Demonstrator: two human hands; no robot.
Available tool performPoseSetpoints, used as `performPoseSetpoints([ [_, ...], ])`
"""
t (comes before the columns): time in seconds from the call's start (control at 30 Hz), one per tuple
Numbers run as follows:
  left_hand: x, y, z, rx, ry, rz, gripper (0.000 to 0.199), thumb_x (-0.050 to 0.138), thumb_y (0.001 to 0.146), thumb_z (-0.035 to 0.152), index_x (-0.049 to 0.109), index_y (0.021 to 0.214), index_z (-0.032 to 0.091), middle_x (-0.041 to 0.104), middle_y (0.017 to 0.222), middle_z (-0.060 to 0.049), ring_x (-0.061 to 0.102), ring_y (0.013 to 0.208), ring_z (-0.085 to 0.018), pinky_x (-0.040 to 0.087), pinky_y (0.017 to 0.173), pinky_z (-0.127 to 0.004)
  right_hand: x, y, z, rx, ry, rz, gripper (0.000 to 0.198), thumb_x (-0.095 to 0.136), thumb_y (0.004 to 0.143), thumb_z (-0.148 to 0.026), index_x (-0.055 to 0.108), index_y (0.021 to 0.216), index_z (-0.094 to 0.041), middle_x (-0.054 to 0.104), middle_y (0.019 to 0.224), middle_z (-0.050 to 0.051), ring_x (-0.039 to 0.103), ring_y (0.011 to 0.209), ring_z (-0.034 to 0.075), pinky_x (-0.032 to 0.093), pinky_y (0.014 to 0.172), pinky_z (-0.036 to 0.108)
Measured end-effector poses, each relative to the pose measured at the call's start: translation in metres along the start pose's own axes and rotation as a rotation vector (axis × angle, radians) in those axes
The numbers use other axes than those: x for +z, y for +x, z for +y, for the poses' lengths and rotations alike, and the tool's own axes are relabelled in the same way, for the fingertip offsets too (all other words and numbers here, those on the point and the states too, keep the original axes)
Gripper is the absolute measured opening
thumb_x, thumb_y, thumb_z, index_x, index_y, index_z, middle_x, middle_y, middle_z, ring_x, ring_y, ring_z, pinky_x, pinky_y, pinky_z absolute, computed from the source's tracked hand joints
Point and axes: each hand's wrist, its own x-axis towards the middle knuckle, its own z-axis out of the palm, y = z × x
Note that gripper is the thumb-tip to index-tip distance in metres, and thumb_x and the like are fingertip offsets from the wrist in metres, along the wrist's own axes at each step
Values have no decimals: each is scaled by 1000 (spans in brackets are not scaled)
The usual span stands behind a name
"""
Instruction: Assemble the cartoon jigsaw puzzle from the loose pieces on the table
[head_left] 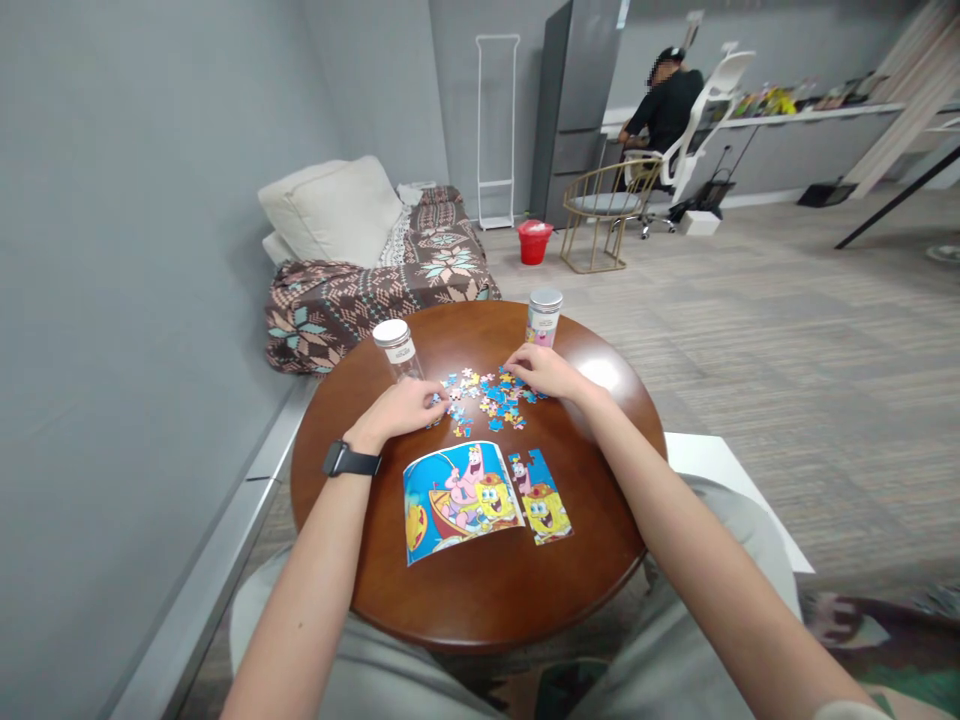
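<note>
Loose jigsaw puzzle pieces (495, 398), mostly blue with some yellow and pink, lie in a scattered pile mid-table. At the pile's left edge is my left hand (405, 408), its fingers curled together; what they hold, if anything, is too small to make out. My right hand (546, 370) reaches the pile's far right side, with a blue piece at its pinched fingertips. Nearer me lies a cartoon picture sheet (457, 500), slightly curled. Just right of it sits a joined puzzle section (541, 500) with a yellow character and an uneven upper left edge.
A clear jar with a white lid (395, 345) stands beyond my left hand, and a silver-lidded jar (543, 318) beyond my right. The round wooden table (480, 610) reaches over my knees. A covered sofa (375, 275), red bucket (533, 243) and seated person (667, 110) are farther back.
</note>
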Motion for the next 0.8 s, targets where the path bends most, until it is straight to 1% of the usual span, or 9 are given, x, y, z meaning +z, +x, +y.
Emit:
performPoseSetpoints([
  [0.1, 0, 0, 1, 6, -9, 0, 31, 51, 84, 36, 75, 92, 18, 61, 64, -2, 51, 56, -13, 33, 57, -24, -2, 0, 0, 50, -7, 13, 20, 56, 90, -19, 75, 91, -15, 72, 92, 8, 66, 83, 18, 49, 79, 27],
  [0.2, 0, -1, 2, 11, -28, -12, 29, 53, 82, 35, 75, 89, 18, 58, 60, 0, 49, 54, -13, 33, 56, -24, -4, -1, 0, 143, -12, 35, 21, 53, 89, -17, 74, 86, -18, 74, 89, 6, 67, 82, 19, 50, 77, 26],
  [0.33, -1, -1, 4, 40, -45, -21, 27, 54, 81, 36, 73, 84, 18, 53, 55, 2, 46, 52, -12, 32, 55, -24, -6, -3, 5, 252, -58, 117, 20, 54, 88, -18, 73, 82, -21, 75, 86, 5, 69, 83, 21, 50, 77, 27],
  [0.43, -2, 0, 4, 54, -42, -35, 26, 54, 80, 37, 72, 81, 18, 53, 56, 2, 46, 51, -12, 32, 55, -25, -8, -4, 9, 298, -55, 149, 19, 54, 88, -18, 72, 81, -21, 74, 78, 5, 69, 75, 19, 50, 73, 25],
  [0.53, -3, 1, 4, 32, -25, -46, 27, 52, 82, 37, 73, 81, 19, 57, 59, 0, 48, 53, -13, 32, 55, -25, -12, -5, 9, 325, 0, 113, 21, 52, 88, -16, 71, 80, -20, 73, 71, 4, 67, 67, 17, 49, 67, 24],
  [0.6, -4, 1, 4, 18, -8, -38, 27, 52, 82, 36, 72, 80, 18, 59, 62, -1, 49, 54, -13, 32, 55, -25, -15, -5, 7, 282, 71, 41, 20, 52, 88, -15, 71, 82, -18, 72, 70, 3, 67, 66, 15, 49, 66, 23],
  [0.7, -5, 0, 4, 17, 13, -23, 27, 52, 82, 37, 70, 76, 18, 60, 62, -1, 48, 54, -13, 30, 55, -26, -14, -5, 2, 140, 163, -115, 15, 58, 86, -16, 72, 89, -16, 73, 77, 3, 66, 69, 13, 50, 68, 22],
  [0.8, -2, -1, 4, 22, 10, -13, 29, 50, 84, 38, 67, 71, 18, 60, 61, -1, 46, 53, -13, 30, 54, -26, -10, -6, -1, -5, 165, -188, 14, 70, 79, -21, 74, 91, -15, 71, 85, 4, 64, 75, 14, 50, 70, 23],
])
